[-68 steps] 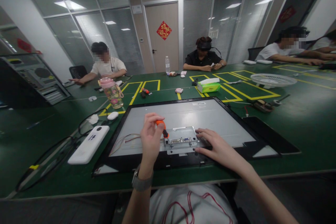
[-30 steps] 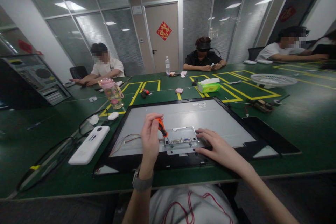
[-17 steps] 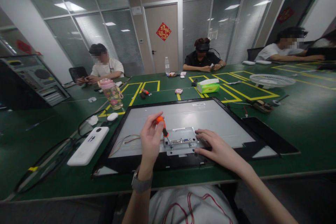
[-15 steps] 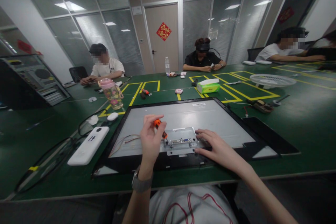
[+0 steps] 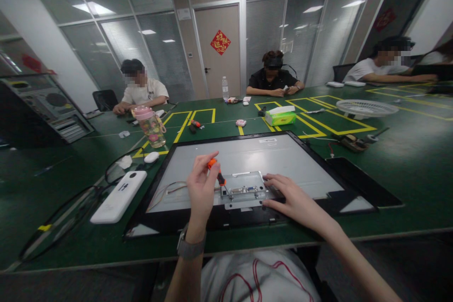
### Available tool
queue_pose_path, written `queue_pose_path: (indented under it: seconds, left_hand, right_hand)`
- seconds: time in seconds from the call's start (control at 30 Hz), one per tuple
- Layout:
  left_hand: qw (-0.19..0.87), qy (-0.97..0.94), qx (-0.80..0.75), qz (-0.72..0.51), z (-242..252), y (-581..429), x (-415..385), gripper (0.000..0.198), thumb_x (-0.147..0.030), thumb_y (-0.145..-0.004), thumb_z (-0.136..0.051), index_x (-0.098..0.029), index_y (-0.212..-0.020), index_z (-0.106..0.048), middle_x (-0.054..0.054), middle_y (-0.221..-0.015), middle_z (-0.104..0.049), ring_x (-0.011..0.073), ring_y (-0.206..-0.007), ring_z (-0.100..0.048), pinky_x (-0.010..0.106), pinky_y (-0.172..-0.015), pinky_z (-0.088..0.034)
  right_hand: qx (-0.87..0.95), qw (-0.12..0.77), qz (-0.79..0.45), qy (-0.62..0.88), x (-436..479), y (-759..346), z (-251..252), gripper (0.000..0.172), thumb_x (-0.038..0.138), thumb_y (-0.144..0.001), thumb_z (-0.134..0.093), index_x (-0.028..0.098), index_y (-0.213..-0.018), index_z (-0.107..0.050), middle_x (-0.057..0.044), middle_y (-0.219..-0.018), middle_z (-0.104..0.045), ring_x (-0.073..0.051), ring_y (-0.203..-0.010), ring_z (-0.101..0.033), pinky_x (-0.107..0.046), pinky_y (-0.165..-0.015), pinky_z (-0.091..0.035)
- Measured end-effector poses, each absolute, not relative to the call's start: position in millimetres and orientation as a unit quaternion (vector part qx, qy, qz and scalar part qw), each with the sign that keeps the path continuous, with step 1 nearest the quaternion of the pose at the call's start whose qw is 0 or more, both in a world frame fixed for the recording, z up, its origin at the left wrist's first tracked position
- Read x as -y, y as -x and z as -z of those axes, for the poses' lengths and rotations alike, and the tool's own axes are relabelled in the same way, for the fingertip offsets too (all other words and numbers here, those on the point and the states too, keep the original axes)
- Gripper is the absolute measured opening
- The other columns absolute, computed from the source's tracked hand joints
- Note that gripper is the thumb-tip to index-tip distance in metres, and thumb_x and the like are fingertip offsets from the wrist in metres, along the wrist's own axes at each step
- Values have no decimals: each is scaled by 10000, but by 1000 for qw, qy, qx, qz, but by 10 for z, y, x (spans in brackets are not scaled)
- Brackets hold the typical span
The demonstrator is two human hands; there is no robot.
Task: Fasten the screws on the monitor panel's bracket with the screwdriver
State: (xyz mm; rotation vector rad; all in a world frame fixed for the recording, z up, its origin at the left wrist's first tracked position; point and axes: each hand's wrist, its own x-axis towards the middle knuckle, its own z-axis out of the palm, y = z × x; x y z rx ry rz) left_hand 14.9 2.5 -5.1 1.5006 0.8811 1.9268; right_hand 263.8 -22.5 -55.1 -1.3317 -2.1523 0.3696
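An orange-and-black screwdriver (image 5: 221, 178) leans over the left end of a metal bracket (image 5: 247, 180), its shaft slanting down to the row of ports along the near side; whether the tip sits in a screw is too small to tell for certain. The left hand (image 5: 201, 180) pinches the handle between thumb and fingers, index finger raised over the top. The right hand (image 5: 295, 197) is spread, fingertips and thumb resting at the bracket's right edge.

The bracket lies near the front edge of a gray, black-framed panel (image 5: 300, 160), flat on the green bench (image 5: 421, 193). Thin colored wires (image 5: 173, 186) run across the panel left of the left hand. Just beside the panel are a white power bank (image 5: 118, 197) on the left and a long black strip (image 5: 364, 182) on the right. Beyond the far edge stand a pink-lidded bottle (image 5: 151, 127) and a green tissue pack (image 5: 281, 117). Co-workers sit farther back.
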Motion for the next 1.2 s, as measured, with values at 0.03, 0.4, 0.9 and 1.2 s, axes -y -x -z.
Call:
queue_pose_path:
  seconds: [0.03, 0.4, 0.9, 1.2]
  left_hand:
    - [258, -559, -329, -716, 54, -145, -32, 237, -340, -834, -700, -198, -1010, -774, 37, -866, -624, 130, -753, -601, 221, -674, -517]
    - [276, -564, -323, -708, 67, -149, -37, 272, -336, -839, -703, -213, -1076, -754, 47, -919, -644, 145, -828, -634, 250, -773, -530]
    - [248, -548, -353, -717, 49, -150, -37, 248, -319, -824, -716, -209, -1042, -760, 8, -839, -568, 106, -741, -574, 204, -705, -497]
    - [294, -535, -330, -720, 73, -153, -39, 274, -350, -856, -685, -204, -1077, -751, 26, -879, -633, 118, -747, -622, 221, -710, -522]
  right_hand:
    - [806, 289, -140, 497, 225, -2636, 547, 327, 425, -854, -693, 217, -1107, -682, -127, -1333, -630, -320, -1249, -565, -522, -1073, -442]
    - [806, 286, -141, 498, 231, -2637, 553, 319, 417, -860, -689, 217, -1108, -673, -124, -1340, -622, -318, -1254, -558, -516, -1079, -437]
    - [806, 289, -135, 499, 231, -2634, 551, 325, 426, -858, -693, 215, -1104, -678, -124, -1327, -632, -317, -1245, -567, -509, -1073, -446]
    - [808, 284, -137, 498, 221, -2642, 564, 332, 426, -857, -694, 206, -1104, -677, -129, -1330, -628, -321, -1245, -564, -508, -1075, -443]
